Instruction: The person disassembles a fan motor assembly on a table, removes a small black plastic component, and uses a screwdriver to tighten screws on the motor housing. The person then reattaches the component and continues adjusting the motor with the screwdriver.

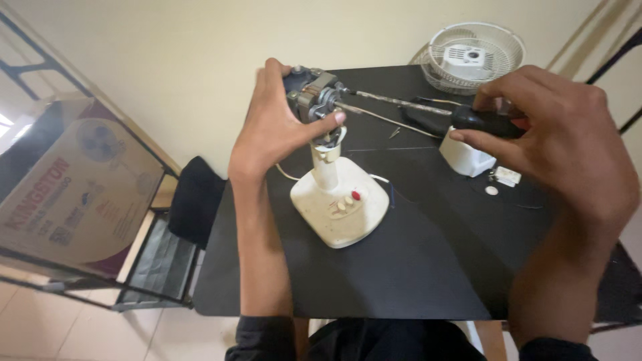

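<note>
Bare metal fan motor [313, 97] in left hand [271, 137] — right hand [562, 144] grips screwdriver [428, 110].

Bare metal motor [313, 99] (dull), glossy plastic base [341, 210].

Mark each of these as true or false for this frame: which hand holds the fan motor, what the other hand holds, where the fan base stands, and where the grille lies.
1. The left hand grips the bare fan motor. True.
2. The right hand is empty. False: it holds a screwdriver by its black handle, the shaft reaching to the motor.
3. The white fan base stands on the black table. True.
4. The white fan grille lies on the floor. False: it rests at the table's far right corner.
</note>
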